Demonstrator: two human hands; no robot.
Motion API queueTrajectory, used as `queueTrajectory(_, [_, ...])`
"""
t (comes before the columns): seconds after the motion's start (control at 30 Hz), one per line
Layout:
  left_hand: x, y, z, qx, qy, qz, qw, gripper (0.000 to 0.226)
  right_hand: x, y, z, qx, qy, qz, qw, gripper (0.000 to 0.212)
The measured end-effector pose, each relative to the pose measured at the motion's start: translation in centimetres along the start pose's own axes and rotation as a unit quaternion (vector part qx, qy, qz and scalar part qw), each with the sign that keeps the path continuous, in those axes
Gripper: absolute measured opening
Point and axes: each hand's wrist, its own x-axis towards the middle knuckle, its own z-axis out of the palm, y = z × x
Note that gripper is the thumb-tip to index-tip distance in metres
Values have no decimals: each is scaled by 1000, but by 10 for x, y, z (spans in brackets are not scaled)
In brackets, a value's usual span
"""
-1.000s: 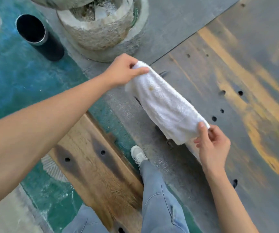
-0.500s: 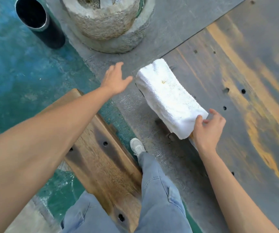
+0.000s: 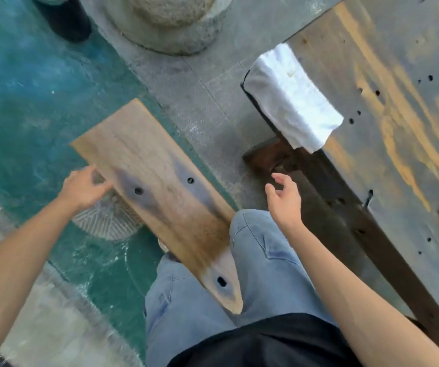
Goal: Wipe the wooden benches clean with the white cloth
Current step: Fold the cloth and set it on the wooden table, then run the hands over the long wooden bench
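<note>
Stone planter [image 3: 165, 19] beyond white cloth [image 3: 292, 99].

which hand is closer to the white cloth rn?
Right. The right hand hangs open just below the white cloth, not touching it. The left hand is farther off, at the small wooden bench's left edge.

one white cloth [image 3: 293, 98], two wooden benches [image 3: 157, 189] [image 3: 398, 123], two hands [image 3: 82, 188] [image 3: 284, 201], one black cylinder [image 3: 64, 15].
</note>
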Motion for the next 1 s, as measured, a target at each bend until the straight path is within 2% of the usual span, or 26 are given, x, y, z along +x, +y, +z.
queueTrajectory(0.13, [-28, -92, 42, 61, -74, -110, 989, 68, -24, 17, 18, 8, -13, 63, 998, 37])
queueTrajectory(0.23, [-46, -113, 66, 155, -133, -135, 970, 72, -41, 38, 21, 7, -9, 77, 997, 33])
queueTrajectory(0.3, [-47, -82, 79, 186, -159, -84, 966, 65, -51, 57, 20, 4, -16, 105, 994, 33])
queueTrajectory(0.37, [-45, -24, 93, 155, -152, -2, 976, 57, -59, 74, 21, 10, -19, 144, 989, 35])
queueTrajectory(0.5, [-64, 124, 144, 30, -136, 108, 984, 50, -79, 114, 10, 100, 15, 251, 963, 36])
queueTrajectory(0.6, [-96, 209, 189, -3, -186, 205, 961, 49, -99, 140, -11, 209, 34, 295, 932, 33])
queueTrajectory(0.67, [-126, 251, 224, 43, -215, 262, 940, 49, -124, 172, -35, 262, 60, 293, 918, 33])
queueTrajectory(0.77, [-162, 278, 264, 119, -218, 288, 925, 51, -169, 222, -68, 333, 105, 305, 886, 33])
queueTrajectory(0.87, [-211, 282, 306, 190, -197, 320, 907, 51, -231, 281, -107, 403, 184, 348, 826, 29])
queueTrajectory(0.93, [-268, 277, 351, 233, -198, 359, 882, 51, -294, 336, -138, 437, 233, 360, 791, 28])
queueTrajectory(1.0, [-298, 267, 370, 269, -191, 374, 867, 51, -328, 364, -150, 435, 248, 358, 788, 26])
